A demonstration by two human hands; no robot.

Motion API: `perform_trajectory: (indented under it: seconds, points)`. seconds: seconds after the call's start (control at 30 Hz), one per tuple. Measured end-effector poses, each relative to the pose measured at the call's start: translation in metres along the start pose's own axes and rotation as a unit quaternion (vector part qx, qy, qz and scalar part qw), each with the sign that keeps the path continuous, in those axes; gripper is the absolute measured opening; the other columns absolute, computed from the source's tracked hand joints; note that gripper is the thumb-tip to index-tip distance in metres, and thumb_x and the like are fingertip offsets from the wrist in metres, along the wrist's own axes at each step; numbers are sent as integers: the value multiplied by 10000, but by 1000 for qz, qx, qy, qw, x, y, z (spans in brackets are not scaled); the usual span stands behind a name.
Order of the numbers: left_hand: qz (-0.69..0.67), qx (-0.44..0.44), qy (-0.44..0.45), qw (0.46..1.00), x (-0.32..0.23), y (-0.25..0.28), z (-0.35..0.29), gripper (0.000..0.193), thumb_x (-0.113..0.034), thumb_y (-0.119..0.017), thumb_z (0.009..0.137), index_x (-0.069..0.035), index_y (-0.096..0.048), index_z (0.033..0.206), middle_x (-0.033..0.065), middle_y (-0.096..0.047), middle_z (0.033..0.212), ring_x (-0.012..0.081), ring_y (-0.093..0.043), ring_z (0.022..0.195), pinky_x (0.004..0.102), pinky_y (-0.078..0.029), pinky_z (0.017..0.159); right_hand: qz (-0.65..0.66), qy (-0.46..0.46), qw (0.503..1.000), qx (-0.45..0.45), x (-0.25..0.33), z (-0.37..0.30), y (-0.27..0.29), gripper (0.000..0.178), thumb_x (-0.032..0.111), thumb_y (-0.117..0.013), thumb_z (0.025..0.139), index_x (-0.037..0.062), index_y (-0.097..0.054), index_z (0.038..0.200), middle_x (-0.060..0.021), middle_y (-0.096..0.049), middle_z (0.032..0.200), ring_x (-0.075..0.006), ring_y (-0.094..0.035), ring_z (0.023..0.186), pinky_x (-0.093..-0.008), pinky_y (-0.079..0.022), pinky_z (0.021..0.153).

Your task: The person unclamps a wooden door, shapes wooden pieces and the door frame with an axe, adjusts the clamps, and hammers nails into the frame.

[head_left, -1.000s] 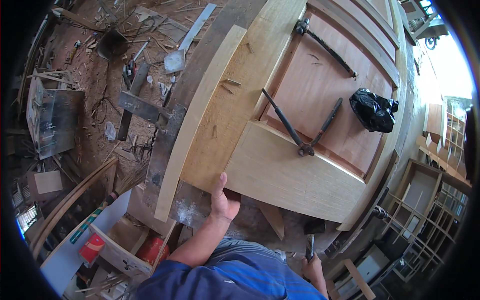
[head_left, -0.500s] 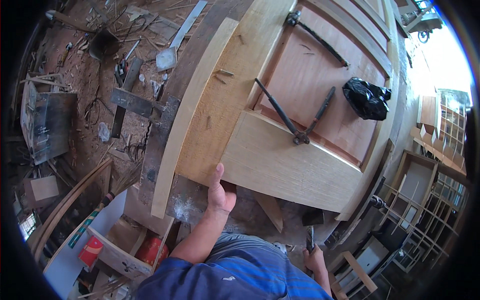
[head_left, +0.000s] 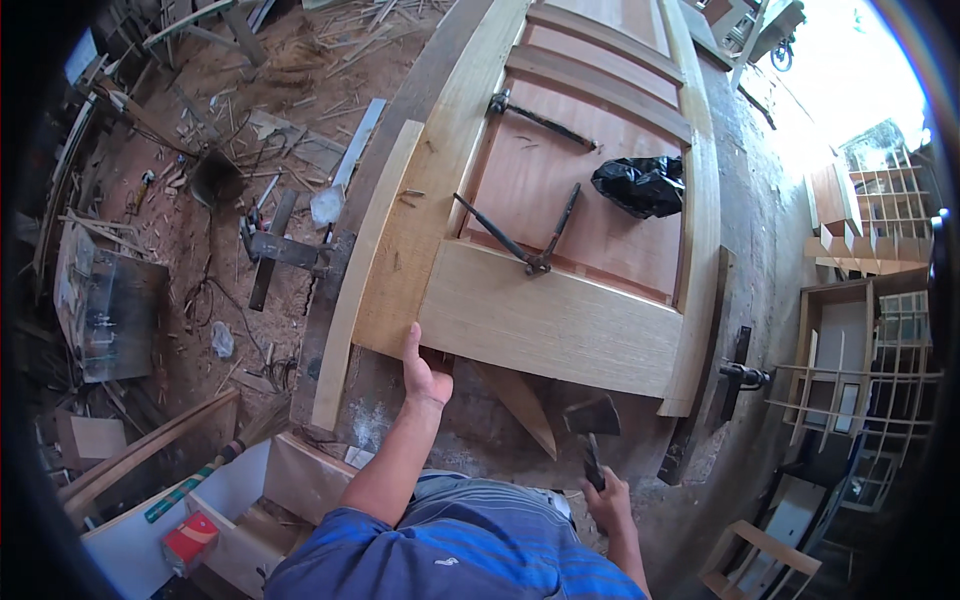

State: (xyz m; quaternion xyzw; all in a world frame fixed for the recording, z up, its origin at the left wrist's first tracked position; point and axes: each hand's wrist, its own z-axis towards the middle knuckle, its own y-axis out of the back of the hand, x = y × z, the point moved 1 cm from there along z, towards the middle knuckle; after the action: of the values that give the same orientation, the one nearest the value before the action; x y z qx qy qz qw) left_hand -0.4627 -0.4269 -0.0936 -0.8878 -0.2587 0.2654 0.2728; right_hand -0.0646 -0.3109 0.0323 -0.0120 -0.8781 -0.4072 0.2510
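A pale wooden door (head_left: 560, 320) with reddish inset panels lies flat on the workbench. My left hand (head_left: 427, 378) grips its near end at the left corner, thumb on top and fingers hidden beneath. My right hand (head_left: 608, 505) is closed around the handle of a hatchet (head_left: 592, 416), its broad dark head raised near the bench's front edge, apart from the door. On the door lie pincers (head_left: 536, 264) with handles spread, a hammer (head_left: 545, 125) and a crumpled black plastic bag (head_left: 645, 187). A few nails (head_left: 410, 196) rest on the left stile.
A long wooden strip (head_left: 365, 290) runs along the door's left side. Metal clamps (head_left: 742, 375) stand at the bench's right. An open cabinet carcass (head_left: 250, 520) with a red box (head_left: 190, 543) sits at lower left. Wood scraps litter the floor (head_left: 300, 60); wooden frames (head_left: 845, 350) stand at right.
My right hand has raised the hatchet up and leftward, closer to the door's near end. My left hand keeps its grip on the door. The whole view has shifted and turned slightly.
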Motion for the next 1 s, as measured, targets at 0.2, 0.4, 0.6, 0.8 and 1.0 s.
perform_trajectory:
  seconds: [0.2,0.4,0.6,0.8,1.0]
  points:
    - [78,-5,2,997,-6,16,-17,478,-397,-725,1037,-121,-633,1415,37,-706,1329,221,-661,1203,425,-508,1019,60,139,988,21,80,86,-29,353,351,-781,1000,10,-695,1037,-140,-713,724,-221,-709,580,-395,-556,585]
    - [308,25,13,951,-32,23,-49,312,-302,-704,1063,-56,-696,1254,68,-774,1144,175,-740,975,342,-587,795,249,93,949,171,150,122,-26,360,328,-738,1060,-19,-648,1028,-64,-684,730,-135,-677,572,-324,-557,539]
    - [656,130,-337,663,-66,-37,-53,379,-210,-748,1014,22,-674,1304,146,-775,1147,292,-739,1100,435,-574,1027,163,108,974,110,152,135,-11,487,397,-853,957,-47,-674,1050,-105,-718,772,-159,-704,574,-351,-570,558]
    - [778,168,-501,339,-58,-52,34,730,-338,-616,1044,57,-412,1623,272,-389,1711,438,-305,1626,577,-185,1350,35,137,990,-24,139,142,11,662,555,-909,803,-5,-796,1136,-228,-800,1001,-373,-781,969,-440,-603,896]
    - [796,169,-487,316,-47,-64,34,772,-373,-577,1055,53,-358,1660,266,-341,1740,433,-275,1640,577,-154,1361,3,161,955,-249,82,177,57,514,374,-961,756,38,-835,1124,-163,-793,1036,-356,-758,986,-463,-601,931]
